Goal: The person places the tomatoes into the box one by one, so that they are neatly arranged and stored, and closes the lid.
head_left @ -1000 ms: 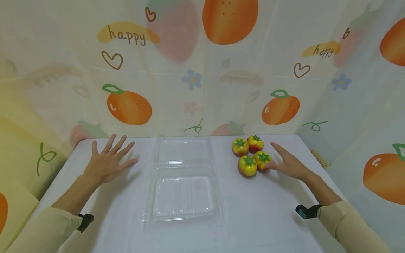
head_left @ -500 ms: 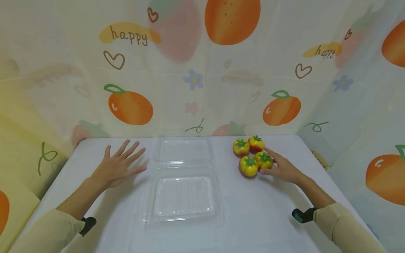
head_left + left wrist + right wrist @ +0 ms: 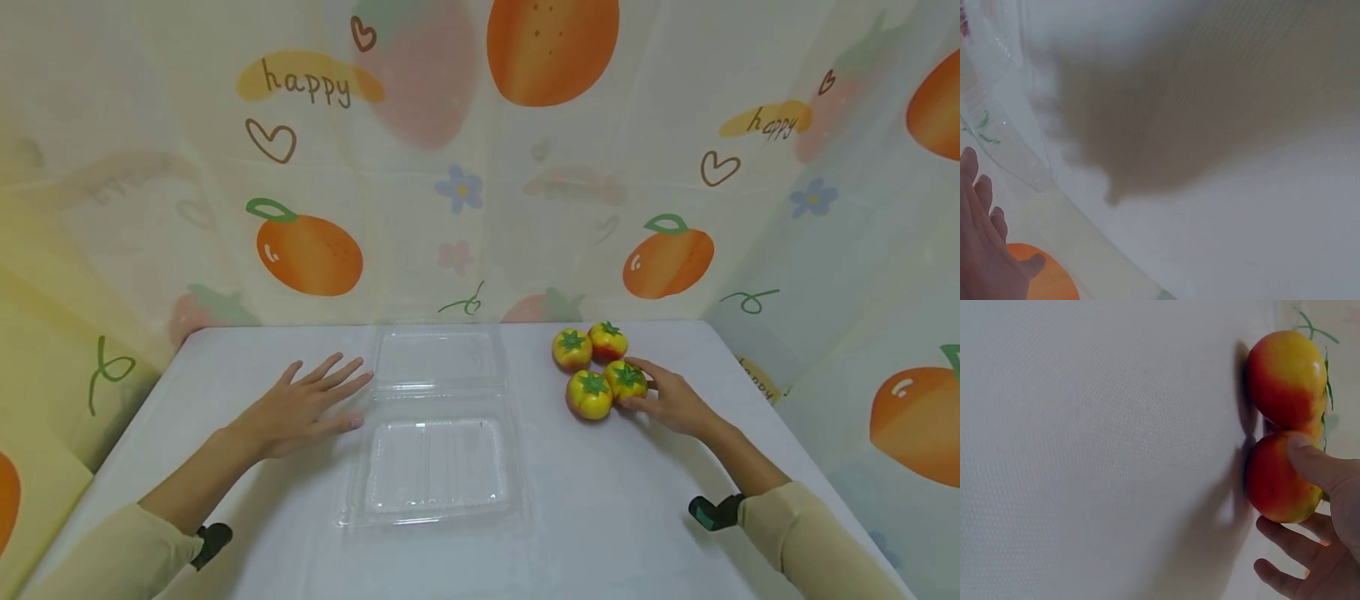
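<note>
A cluster of several yellow-red tomatoes with green star-shaped tops sits at the right of the table. My right hand pinches the tomato nearest to it, thumb at the front and fingers round the far side. In the right wrist view, the thumb lies on this tomato's red side, and another tomato stands beside it. Left of centre lies an unfolded clear plastic clamshell box. My left hand hovers beside its left edge, fingers straight and spread, holding nothing.
A white cloth covers the table. Behind it and at the sides hang curtains printed with oranges and hearts. The box's lid half lies toward the back edge.
My right hand has come left onto the nearest tomato and closed its thumb and fingers on it. The left hand has shifted right, toward the clamshell box.
</note>
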A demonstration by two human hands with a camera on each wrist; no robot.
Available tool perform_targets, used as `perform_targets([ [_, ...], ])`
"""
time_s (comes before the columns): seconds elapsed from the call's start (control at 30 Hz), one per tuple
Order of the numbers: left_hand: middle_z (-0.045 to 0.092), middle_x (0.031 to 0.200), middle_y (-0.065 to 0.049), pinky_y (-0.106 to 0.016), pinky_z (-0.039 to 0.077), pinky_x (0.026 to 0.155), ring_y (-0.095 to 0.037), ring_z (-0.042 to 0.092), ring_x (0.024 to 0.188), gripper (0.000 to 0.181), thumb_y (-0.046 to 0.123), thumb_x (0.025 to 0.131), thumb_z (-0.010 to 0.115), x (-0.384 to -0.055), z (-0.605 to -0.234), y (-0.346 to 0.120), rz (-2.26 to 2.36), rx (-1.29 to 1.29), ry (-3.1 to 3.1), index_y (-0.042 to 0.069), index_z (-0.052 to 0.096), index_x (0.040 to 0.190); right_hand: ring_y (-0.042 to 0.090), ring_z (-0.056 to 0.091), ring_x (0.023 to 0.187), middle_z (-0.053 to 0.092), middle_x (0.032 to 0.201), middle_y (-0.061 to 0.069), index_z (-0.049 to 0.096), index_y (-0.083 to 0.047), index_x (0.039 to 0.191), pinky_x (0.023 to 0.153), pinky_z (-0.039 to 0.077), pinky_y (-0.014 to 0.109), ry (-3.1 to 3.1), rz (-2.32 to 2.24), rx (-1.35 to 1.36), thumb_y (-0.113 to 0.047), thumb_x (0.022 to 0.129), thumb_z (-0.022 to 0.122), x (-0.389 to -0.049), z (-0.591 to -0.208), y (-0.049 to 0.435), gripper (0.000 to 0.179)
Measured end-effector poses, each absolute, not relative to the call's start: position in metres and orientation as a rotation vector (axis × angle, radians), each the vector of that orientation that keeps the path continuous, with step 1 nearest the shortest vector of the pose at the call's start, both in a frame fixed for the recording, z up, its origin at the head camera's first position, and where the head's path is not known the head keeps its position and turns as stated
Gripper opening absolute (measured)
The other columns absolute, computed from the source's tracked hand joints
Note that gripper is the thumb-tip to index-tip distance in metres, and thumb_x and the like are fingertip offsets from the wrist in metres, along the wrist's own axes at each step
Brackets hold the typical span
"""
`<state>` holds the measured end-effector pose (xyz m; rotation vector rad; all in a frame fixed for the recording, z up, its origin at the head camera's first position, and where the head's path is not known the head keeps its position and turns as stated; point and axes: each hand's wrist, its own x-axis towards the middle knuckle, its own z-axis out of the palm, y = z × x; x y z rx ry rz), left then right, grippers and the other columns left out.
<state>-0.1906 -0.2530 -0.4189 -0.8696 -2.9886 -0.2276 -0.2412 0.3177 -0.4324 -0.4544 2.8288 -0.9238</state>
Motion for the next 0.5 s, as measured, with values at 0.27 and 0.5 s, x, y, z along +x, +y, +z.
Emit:
perform_targets([
  [0.27,0.030,0.162,-0.003,-0.070,0.016,0.112,-0.036,0.022,0.149,0.065,0.056,0.100,0.046,-0.1883,-0.4190,-0.2494,-0.273,-0.921,-3.003,0.024,0.036,0.156,0.048,0.043,0.133,0.043,0.148,0.028,0.040,0.000,0.148,0.102,0.042,0.061,2.847,-0.891,-0.449,-0.016,0.091,0.073,-0.2427,-0.4294,0.3160,0.068],
  [0.5,0.032,0.161,-0.002,-0.069,0.017,0.113,-0.036,0.024,0.149,0.062,0.053,0.101,0.046,-0.1872,-0.4192,-0.2461,-0.278,-0.936,-3.005,0.024,0.037,0.155,0.048,0.045,0.131,0.045,0.147,0.028,0.041,0.001,0.148,0.101,0.043,0.060,2.843,-0.887,-0.466,-0.015,0.091,0.073,-0.2436,-0.4304,0.3180,0.067],
])
